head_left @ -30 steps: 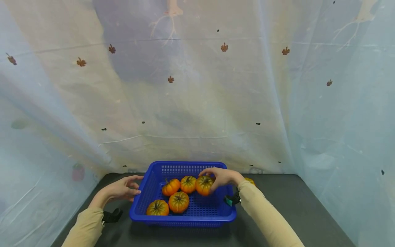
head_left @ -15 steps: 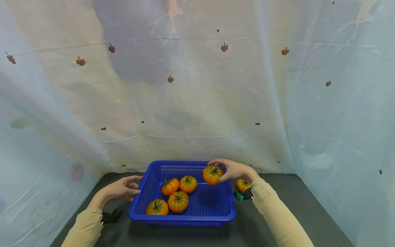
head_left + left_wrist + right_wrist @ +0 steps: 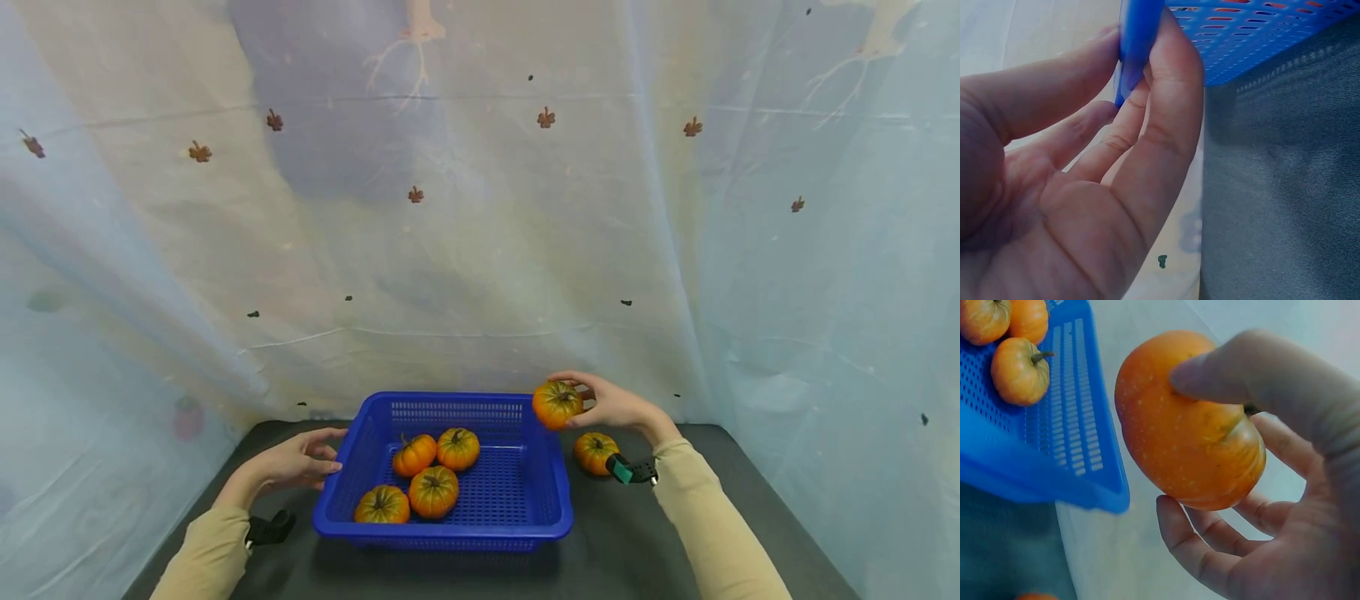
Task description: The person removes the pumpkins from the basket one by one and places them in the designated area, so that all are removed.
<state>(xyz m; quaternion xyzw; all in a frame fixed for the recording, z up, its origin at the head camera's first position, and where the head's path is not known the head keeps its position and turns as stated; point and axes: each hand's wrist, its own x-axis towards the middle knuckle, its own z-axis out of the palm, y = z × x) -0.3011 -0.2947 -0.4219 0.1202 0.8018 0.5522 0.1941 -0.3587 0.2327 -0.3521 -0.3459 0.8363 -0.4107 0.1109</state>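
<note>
My right hand (image 3: 611, 406) grips a small orange pumpkin (image 3: 557, 405) in the air beside the basket's back right corner. In the right wrist view the thumb presses one face of this pumpkin (image 3: 1185, 425), with the fingers curled round its other side. My left hand (image 3: 296, 462) pinches the left rim of a blue plastic basket (image 3: 517, 530); the left wrist view has the rim (image 3: 1138, 37) between thumb and fingers. Several small pumpkins (image 3: 433, 492) lie in the basket's left and middle part. Another pumpkin (image 3: 595, 453) rests on the table, below my right hand.
The basket stands on a dark grey table (image 3: 720, 483). Behind and at both sides hangs a pale printed sheet (image 3: 480, 250) with leaf shapes. Dark straps (image 3: 272, 527) sit on both wrists.
My right hand has lifted the pumpkin out of the basket and carried it right, past the right rim. The pumpkin on the table shows more fully. My left hand stays at the rim.
</note>
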